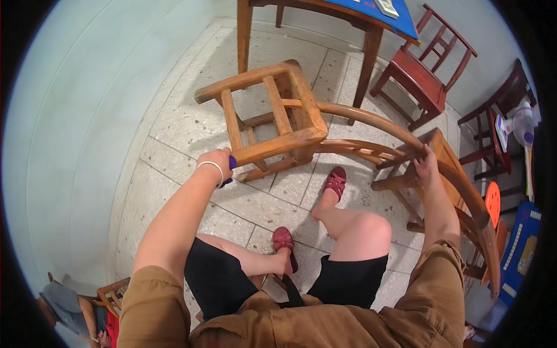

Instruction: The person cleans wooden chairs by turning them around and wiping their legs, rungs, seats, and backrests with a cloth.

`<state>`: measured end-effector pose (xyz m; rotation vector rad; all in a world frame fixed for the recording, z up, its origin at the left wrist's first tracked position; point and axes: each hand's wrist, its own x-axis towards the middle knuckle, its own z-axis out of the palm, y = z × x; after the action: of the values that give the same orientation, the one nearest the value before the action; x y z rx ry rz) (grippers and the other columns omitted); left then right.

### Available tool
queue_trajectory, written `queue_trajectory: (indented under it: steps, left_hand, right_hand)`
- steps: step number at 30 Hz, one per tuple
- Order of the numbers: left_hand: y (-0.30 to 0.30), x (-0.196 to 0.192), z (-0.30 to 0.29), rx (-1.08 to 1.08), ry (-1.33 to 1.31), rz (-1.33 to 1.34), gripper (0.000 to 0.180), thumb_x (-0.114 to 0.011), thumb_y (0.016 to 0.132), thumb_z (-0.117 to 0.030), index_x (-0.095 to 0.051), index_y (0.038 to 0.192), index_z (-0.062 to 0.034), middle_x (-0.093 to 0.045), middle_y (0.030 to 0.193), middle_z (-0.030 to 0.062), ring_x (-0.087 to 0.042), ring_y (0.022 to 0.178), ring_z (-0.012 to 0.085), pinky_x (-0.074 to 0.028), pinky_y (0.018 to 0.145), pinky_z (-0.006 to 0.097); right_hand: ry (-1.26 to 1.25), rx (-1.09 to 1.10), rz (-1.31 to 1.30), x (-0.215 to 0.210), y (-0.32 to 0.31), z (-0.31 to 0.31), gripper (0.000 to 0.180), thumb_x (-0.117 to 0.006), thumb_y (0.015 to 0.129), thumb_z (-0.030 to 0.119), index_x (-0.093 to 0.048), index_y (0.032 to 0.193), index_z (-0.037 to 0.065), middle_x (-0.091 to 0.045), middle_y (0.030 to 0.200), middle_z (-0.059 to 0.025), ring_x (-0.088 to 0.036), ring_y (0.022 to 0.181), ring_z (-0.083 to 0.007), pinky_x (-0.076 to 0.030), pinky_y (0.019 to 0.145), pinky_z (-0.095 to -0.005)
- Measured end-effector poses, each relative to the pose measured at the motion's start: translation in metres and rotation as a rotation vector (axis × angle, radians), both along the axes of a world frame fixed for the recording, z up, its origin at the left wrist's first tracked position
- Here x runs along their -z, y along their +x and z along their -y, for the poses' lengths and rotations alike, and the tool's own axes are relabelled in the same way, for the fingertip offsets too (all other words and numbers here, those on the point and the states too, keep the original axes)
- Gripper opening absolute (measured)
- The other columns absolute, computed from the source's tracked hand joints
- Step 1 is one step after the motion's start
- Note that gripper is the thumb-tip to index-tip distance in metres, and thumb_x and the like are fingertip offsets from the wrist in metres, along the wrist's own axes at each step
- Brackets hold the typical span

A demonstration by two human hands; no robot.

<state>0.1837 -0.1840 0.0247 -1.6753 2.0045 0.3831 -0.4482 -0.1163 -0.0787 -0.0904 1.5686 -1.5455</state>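
A wooden chair lies tipped over on the floor in front of me, its legs and crossbars turned toward me. My left hand is closed at the near end of one of its bars, with a small purple-blue cloth showing beyond the fingers. My right hand grips a curved wooden chair back rail at the right. Just past that hand stands another wooden chair with a curved back; where the two backs meet is partly hidden.
A blue-topped table stands at the far side. Dark red chairs line the right wall. An orange stool top and a blue game table are at the right. Another person sits at the lower left.
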Motion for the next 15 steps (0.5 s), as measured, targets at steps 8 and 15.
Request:
queue_trajectory:
  steps: [8, 15]
  left_hand:
    - [-0.005, 0.005, -0.049, -0.037, -0.014, 0.098, 0.043, -0.066, 0.077, -0.033, -0.055, 0.111, -0.0093, -0.064, 0.106, 0.014, -0.062, 0.099, 0.0288, -0.05, 0.084, 0.038]
    - [-0.005, 0.007, -0.13, -0.043, 0.029, -0.007, 0.044, -0.064, 0.077, -0.032, -0.055, 0.113, -0.0069, -0.063, 0.11, 0.0131, -0.06, 0.102, 0.0279, -0.049, 0.086, 0.037]
  right_hand:
    - [-0.108, -0.487, -0.056, -0.084, 0.16, -0.051, 0.052, -0.056, 0.089, 0.018, -0.036, 0.135, 0.004, -0.043, 0.131, -0.0088, -0.046, 0.114, -0.0206, -0.042, 0.09, -0.0366]
    - [-0.406, -0.992, -0.543, -0.168, 0.283, -0.125, 0.031, -0.054, 0.088, 0.006, -0.054, 0.119, 0.006, -0.06, 0.107, -0.004, -0.056, 0.102, -0.0139, -0.046, 0.088, -0.0285]
